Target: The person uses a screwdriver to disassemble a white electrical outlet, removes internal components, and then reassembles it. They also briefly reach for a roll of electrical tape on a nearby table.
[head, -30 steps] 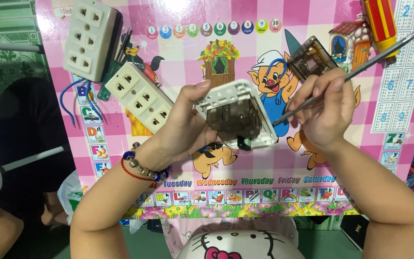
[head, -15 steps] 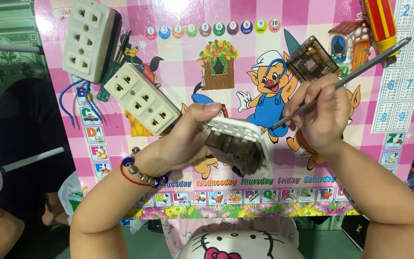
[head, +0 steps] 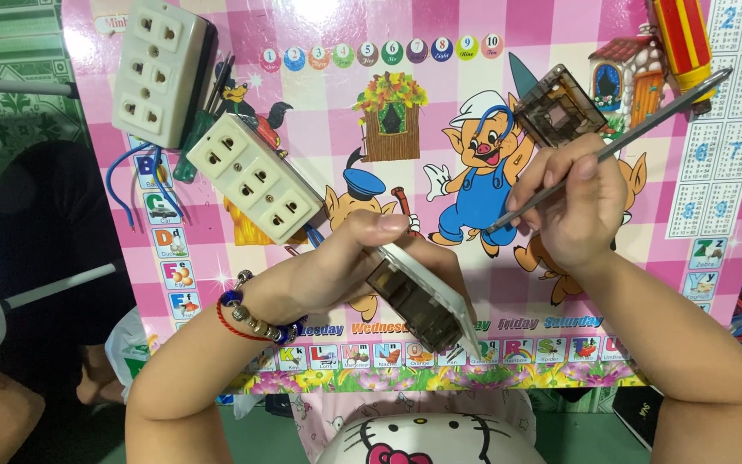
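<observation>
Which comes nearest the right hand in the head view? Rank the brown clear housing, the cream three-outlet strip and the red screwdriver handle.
From the right hand:
1. Brown clear housing, just above the hand.
2. Red screwdriver handle, up at the top right.
3. Cream three-outlet strip, far across on the left.

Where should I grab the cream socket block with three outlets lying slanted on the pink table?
Probably best across its two long sides, near the middle, coming from above. The cream socket block lies flat, face up and slanted, so its narrow width fits between fingers. Its upper left end sits close to the bigger socket block and some wires.
</observation>
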